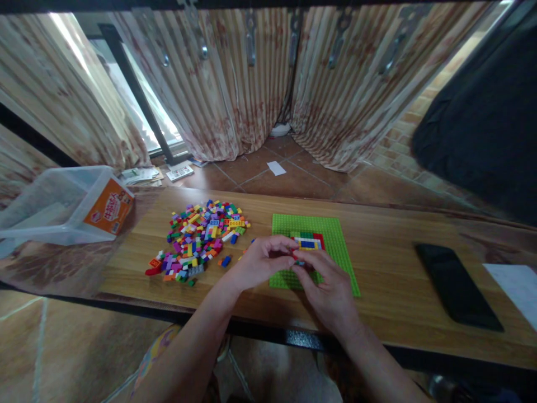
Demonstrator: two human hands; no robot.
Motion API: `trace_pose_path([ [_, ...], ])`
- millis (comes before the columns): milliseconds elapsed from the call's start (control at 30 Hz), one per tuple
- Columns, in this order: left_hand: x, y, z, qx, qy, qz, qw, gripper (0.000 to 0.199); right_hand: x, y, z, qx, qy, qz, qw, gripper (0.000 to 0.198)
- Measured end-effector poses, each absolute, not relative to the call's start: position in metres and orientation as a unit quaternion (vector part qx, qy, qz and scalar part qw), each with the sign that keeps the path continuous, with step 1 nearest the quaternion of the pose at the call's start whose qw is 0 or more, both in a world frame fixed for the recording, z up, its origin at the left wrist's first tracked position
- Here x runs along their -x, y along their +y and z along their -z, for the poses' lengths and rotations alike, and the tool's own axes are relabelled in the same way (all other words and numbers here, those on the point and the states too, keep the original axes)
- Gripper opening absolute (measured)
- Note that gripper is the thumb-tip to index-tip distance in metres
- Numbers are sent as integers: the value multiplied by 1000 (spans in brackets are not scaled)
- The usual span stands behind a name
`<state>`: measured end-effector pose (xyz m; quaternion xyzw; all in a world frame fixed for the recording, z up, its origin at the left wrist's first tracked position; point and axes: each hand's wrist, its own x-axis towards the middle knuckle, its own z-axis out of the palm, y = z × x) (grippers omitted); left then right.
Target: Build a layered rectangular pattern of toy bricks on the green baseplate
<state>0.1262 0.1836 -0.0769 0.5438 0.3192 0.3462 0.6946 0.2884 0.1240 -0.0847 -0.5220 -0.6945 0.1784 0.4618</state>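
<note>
My left hand (262, 260) and my right hand (331, 280) meet over the near part of a green studded baseplate (342, 246). Their fingertips close around small toy bricks (298, 262), of which bits of teal and red show; my fingers cover the rest. Just beyond the fingertips, a low block of built bricks (308, 243) sits on the baseplate, with green, red, white, blue and yellow rows. My hands partly hide its near side.
Left of the baseplate lies a heap of mixed loose bricks (201, 235). A clear plastic box (54, 207) with an orange label stands at the table's left end. To the right are a black phone-like slab (455, 285) and white paper (514, 288). Curtains (235, 89) hang behind.
</note>
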Motion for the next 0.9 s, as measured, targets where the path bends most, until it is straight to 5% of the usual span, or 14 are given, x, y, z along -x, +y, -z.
trace_pose_path([
  [367, -133, 179, 80, -564, 306, -324, 695, 29, -302, 123, 78, 547, -678, -198, 450, 14],
  [567, -131, 186, 83, -598, 363, -337, 631, 17, -343, 132, 75, 643, -477, -294, 522, 22],
  [900, -132, 189, 88, -652, 406, -314, 558, 13, -372, 130, 94, 647, -491, -436, 387, 33],
])
